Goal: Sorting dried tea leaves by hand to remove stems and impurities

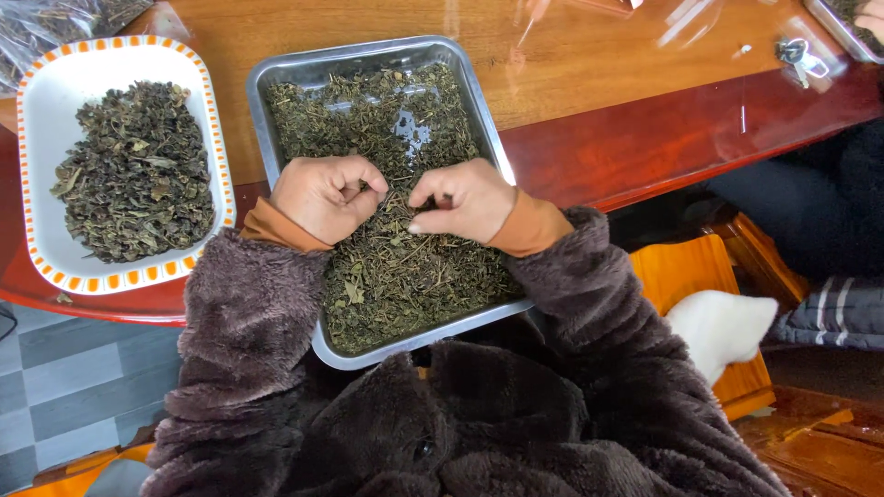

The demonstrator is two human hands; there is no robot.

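Both hands are curled nearly closed over the metal tray: the left hand and right hand each pinch bits of the dried leaves, dark green and crumbly. The tray juts past the table edge; a white dish sits just beside it.

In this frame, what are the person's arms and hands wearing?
Both hands, left hand and right hand, are bare: no gloves, and no rings or watch that show. Each arm wears a thick, fuzzy dark brown fleece sleeve, the same fabric as the jacket body below. A smooth orange-brown cuff of an inner layer sticks out at each wrist.
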